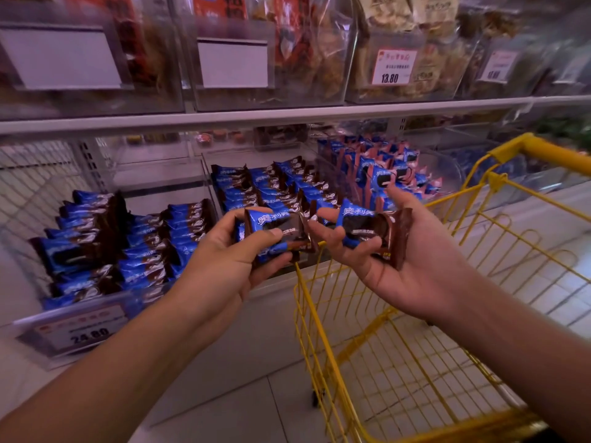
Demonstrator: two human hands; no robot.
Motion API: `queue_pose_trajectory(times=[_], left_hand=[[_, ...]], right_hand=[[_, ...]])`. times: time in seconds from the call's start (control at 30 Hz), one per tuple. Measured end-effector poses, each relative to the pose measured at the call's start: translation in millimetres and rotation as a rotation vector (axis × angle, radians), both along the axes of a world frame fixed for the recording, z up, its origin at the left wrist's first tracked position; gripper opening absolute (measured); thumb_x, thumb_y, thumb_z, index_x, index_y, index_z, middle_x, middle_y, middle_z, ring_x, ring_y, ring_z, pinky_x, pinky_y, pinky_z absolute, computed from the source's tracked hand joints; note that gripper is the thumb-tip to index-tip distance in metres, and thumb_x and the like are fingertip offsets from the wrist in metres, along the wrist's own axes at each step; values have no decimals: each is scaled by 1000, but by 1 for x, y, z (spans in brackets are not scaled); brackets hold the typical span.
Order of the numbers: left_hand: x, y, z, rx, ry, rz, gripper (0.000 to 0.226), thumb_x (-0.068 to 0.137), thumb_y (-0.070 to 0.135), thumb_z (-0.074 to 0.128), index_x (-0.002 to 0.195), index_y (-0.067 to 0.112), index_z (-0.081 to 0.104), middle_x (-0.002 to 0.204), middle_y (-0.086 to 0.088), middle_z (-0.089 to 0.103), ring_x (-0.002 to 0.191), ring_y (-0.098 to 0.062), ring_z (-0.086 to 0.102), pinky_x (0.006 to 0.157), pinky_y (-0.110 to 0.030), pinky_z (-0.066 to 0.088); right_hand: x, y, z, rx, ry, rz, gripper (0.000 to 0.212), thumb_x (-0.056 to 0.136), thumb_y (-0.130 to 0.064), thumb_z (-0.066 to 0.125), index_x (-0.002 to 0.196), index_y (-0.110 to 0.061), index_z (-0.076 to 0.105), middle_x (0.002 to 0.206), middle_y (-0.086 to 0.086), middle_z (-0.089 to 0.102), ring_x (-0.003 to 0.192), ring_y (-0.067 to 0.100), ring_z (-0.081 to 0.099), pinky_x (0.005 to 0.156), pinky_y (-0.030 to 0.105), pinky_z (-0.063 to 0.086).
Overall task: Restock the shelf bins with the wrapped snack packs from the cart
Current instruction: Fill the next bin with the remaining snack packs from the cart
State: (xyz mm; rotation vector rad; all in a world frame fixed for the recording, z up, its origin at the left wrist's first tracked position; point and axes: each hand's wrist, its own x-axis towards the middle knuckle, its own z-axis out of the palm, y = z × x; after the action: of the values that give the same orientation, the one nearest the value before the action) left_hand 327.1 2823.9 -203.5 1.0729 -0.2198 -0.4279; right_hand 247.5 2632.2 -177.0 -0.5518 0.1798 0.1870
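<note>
- Left hand (230, 251): fingers and thumb curled around a small stack of snack packs (275, 233), blue and brown wrappers, thumb on top.
- Right hand (403, 257): palm up, fingers only loosely bent, one snack pack (372, 231) lying on the palm and fingers, thumb beside it.
- Both hands close together, in front of the lower shelf, above the corner of the yellow cart (415, 330).
- Behind the hands: clear shelf bins (204, 174) with rows of the same blue-brown packs; further right a bin with blue-pink packs (383, 167).
- Lower left: price tag (83, 327) reading 24.80.
- Upper shelf: bins of bagged snacks (393, 36), a tag reading 13.80.
</note>
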Motion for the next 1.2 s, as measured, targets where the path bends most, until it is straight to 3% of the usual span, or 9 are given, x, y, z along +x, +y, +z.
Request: queue_pose_trajectory(times=[0.1,0.2,0.37,0.53,0.7,0.8,0.97,1.07,1.2], left_hand=[[2,2,-2,12,-17,10,20,79,6,71,90,22,73,89,-2,76,88,-23,75,63,-23,59],[4,5,-4,42,-20,25,21,81,6,71,84,27,74,89,1,76,89,-22,75,64,-24,59],[6,10,-5,77,-46,3,23,84,4,69,96,23,71,98,-4,77,90,-22,75,66,-26,59],[8,9,-4,45,64,-84,18,84,5,62,94,14,75,103,-14,75,86,-23,75,63,-30,60],[7,14,2,63,-13,-144,42,65,45,80,96,17,77,108,-14,74,96,-28,73,68,-32,59],[2,18,2,166,-198,-134,51,51,32,96,95,23,72,101,-11,75,89,-25,74,65,-25,58],[2,28,9,77,-176,-150,43,59,20,82,99,18,67,102,-10,76,87,-23,75,62,-25,57],[6,40,13,46,-181,-98,45,64,21,78,106,12,63,98,-11,76,84,-19,74,63,-25,57],[25,76,19,111,-239,-1,41,67,25,76,103,17,57,87,-5,75,77,-14,73,61,-24,56]], right_hand=[[-1,-1,2,-3,-77,43,93,67,-39,85,130,20,51,125,27,53,79,26,64,52,22,55],[-2,3,-2,-208,-105,28,59,67,1,75,123,12,61,122,25,61,81,26,70,57,22,56],[3,9,-7,-882,-216,-32,25,83,-44,68,92,-23,78,87,4,69,75,16,66,51,29,52],[3,10,-9,-1166,-383,-21,27,77,-29,75,102,-19,76,84,6,74,69,15,69,57,23,54],[4,17,-11,-1206,-443,-176,28,70,-25,79,95,-16,72,87,10,75,73,25,75,54,24,56],[7,23,-12,-1301,-476,-229,29,74,-21,81,100,-16,69,80,5,74,66,21,73,51,28,57],[22,31,-3,-1407,-577,-50,59,90,-22,66,145,-26,45,139,-1,54,113,15,66,89,33,58],[39,47,5,-1326,-589,143,61,92,-17,65,148,-15,42,131,11,62,115,16,65,91,30,57],[76,84,17,-1293,-641,249,53,79,-17,78,129,-22,61,105,-6,72,96,11,70,79,27,59]])
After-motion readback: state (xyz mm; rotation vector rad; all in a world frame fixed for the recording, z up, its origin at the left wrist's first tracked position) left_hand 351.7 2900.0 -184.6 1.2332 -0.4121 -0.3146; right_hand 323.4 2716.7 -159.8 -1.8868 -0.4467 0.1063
